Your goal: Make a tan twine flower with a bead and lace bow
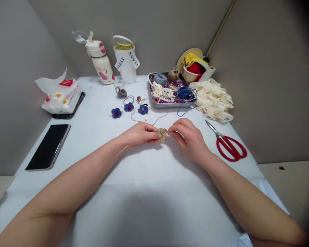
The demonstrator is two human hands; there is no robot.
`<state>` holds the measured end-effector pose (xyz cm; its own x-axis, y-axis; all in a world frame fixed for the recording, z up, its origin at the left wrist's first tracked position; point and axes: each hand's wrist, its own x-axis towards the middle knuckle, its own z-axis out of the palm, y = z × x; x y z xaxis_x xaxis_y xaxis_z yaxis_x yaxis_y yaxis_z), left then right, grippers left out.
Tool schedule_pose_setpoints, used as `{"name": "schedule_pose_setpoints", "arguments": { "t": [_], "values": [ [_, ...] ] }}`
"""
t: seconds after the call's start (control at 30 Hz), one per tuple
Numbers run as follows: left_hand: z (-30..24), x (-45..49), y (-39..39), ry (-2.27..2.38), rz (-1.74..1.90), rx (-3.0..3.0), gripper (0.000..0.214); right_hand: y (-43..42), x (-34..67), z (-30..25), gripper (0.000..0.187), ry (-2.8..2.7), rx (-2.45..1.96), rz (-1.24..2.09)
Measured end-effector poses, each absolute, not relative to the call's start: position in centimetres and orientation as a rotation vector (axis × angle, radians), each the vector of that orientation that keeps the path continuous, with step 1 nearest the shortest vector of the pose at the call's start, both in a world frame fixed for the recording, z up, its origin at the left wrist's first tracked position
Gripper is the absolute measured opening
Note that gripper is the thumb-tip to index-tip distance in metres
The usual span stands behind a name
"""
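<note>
Left fingers [152, 136] pinching one tan flower [163, 138], partly hidden, right fingers [175, 128] pressed together at its edge, anything between them unclear, three blue flowers [129, 107] beyond the fingers

Phone [48, 146], blk screen, at L; beyond it a wht/red tissue pack [61, 97] on a dk flat item [78, 104]. Far L-ctr: cream btl [102, 67], pink print, upright; just R, wht container [128, 72] w/ VL&AX tags [120, 63].

Beige flower [162, 136]; blue flower [116, 113], red-centred; red-handled scissors [230, 147]; cream lace [213, 100]; black-screened phone [47, 146].
</note>
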<state>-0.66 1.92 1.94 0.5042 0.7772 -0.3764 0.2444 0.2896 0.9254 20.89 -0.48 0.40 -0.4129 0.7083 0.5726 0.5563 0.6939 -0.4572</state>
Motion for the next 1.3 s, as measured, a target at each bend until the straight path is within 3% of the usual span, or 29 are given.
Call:
{"name": "schedule_pose_setpoints", "arguments": {
  "t": [1.3],
  "values": [
    [2.20, -0.62, 1.83, 0.997, 0.465, 1.206, 0.012, -0.93, 20.91, 1.33, 0.012, -2.102, -1.027, 0.398]
  ]
}}
